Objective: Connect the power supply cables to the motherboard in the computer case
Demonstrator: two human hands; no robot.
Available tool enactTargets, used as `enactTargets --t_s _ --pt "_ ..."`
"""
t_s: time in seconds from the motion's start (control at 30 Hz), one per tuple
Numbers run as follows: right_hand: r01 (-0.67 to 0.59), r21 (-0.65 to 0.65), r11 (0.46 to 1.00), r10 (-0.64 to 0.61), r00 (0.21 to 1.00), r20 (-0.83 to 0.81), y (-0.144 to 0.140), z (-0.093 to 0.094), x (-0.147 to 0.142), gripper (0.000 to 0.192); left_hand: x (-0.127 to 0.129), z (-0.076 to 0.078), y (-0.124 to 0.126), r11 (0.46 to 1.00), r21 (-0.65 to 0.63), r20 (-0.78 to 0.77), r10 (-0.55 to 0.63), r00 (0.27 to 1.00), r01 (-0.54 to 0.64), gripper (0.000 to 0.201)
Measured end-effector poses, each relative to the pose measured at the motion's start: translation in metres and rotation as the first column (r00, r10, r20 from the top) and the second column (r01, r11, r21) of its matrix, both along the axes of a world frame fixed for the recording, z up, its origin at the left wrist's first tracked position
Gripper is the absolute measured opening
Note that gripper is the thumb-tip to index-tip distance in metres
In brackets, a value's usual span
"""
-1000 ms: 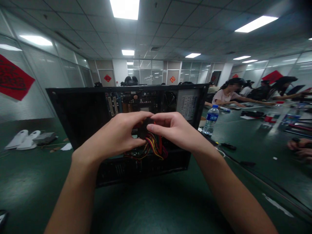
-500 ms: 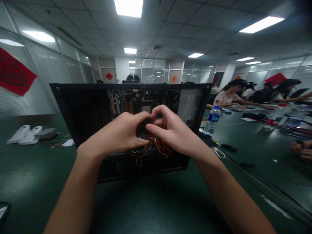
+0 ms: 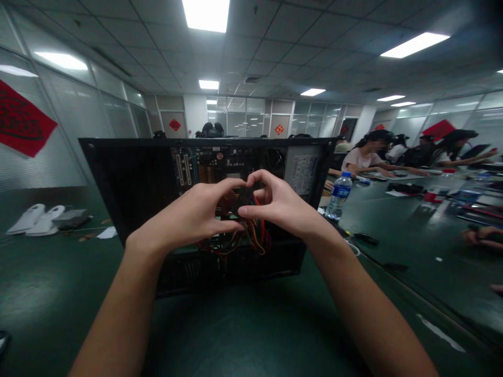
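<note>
Right in front of the open black computer case, left hand and right hand pinch a small black connector on red-yellow wires, looks mid-mating, next needs lining up and a firm squeeze.

- This is an open-plan office room used as an electronics work or training room.
- A suspended tile ceiling carries flat panel lights.
- Glass partition walls with blinds run around the room, with red paper decorations stuck on them.
- Long tables covered in dark green mats fill the floor.
- An opened computer case stands on the near table, its circuit boards and coloured wiring exposed.
- Other people sit at the far tables, busy with small parts; a water bottle stands nearby.
</note>
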State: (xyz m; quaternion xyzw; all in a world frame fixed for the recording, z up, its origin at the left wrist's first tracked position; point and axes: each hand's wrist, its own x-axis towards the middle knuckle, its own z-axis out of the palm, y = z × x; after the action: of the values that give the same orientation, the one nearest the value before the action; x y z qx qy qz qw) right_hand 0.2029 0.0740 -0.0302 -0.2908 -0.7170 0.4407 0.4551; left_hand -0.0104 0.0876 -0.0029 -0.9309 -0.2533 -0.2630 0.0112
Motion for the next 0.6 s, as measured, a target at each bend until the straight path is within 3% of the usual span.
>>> enactTargets --t_s 0.33,0.6 --pt "-0.011 0.086 0.996 0.009 0.999 0.031 0.001 -0.002 0.000 0.051 -0.004 0.002 0.001 1.000 0.008 0.023 -0.026 0.999 0.026 0.051" --pt "0.091 0.237 0.967 -0.120 0.987 0.111 0.002 -0.003 0.004 0.038 0.009 -0.003 -0.001 0.999 0.040 -0.013 -0.002 1.000 0.003 0.053"
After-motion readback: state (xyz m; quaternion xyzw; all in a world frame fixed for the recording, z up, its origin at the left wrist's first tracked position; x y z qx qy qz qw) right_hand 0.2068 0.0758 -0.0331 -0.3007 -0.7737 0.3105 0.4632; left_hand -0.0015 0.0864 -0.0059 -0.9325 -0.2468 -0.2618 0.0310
